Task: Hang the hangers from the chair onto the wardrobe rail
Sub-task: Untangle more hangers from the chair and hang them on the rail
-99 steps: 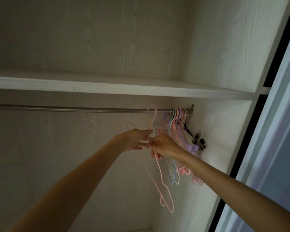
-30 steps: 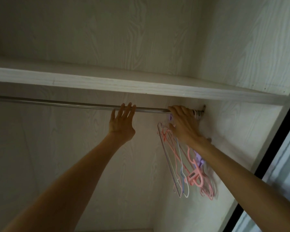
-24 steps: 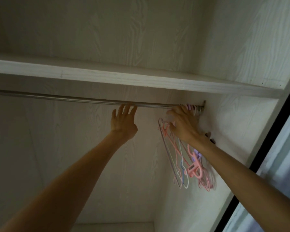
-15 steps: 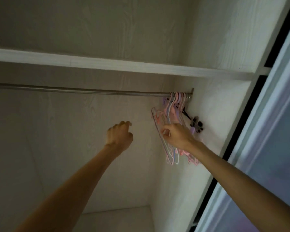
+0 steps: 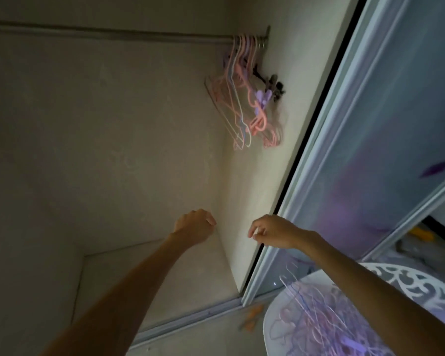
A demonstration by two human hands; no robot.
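Hangers (image 5: 244, 98) in pink, pale blue and lilac are being carried in a tight bunch at the far right end of the wardrobe rail (image 5: 113, 34), close against the wardrobe's right side wall (image 5: 280, 140), with a dark clip hanger (image 5: 274, 86) being pressed between the bunch and that wall. More hangers (image 5: 319, 322), thin and tangled, are being held in a loose heap on the seat of the white chair (image 5: 409, 281) at the near right, outside the wardrobe. Both hands are being held out in mid-air, well below the rail and well apart from either group of hangers. The left hand (image 5: 194, 228) is being kept loosely curled with nothing in it. The right hand (image 5: 275, 231) is likewise being kept empty, its fingers hanging slackly bent. The frosted sliding door (image 5: 385, 140) is being shown to the right of the opening, its track (image 5: 190, 319) running along the floor at the near edge. A small orange object (image 5: 252, 317), too blurred to be identified, is being seen on the floor beside the chair.
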